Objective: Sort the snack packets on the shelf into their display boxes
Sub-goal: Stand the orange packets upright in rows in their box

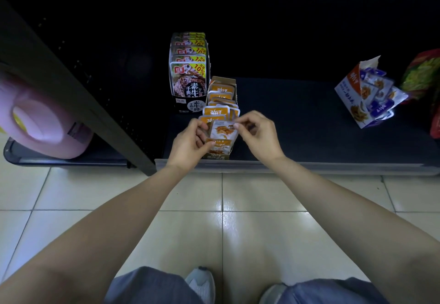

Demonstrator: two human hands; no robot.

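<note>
A low, dark shelf [309, 137] spans the scene above pale floor tiles. A pink jug [40, 122] stands at far left. At right, a blue-and-white display box [350, 94] lies tipped, its packets spilling out. At centre a black display box [189, 75] stands far back, and an orange display box [222, 96] sits just in front of it. Over the orange box's near end, the left hand [188, 146] and right hand [259, 134] pinch one orange packet [222, 132] between them.

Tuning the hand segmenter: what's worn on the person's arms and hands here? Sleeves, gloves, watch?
Nothing visible. Left forearm and right forearm are bare to the frame edge, no sleeves showing. Left hand and right hand carry no gloves, rings, watch or wristband.
</note>
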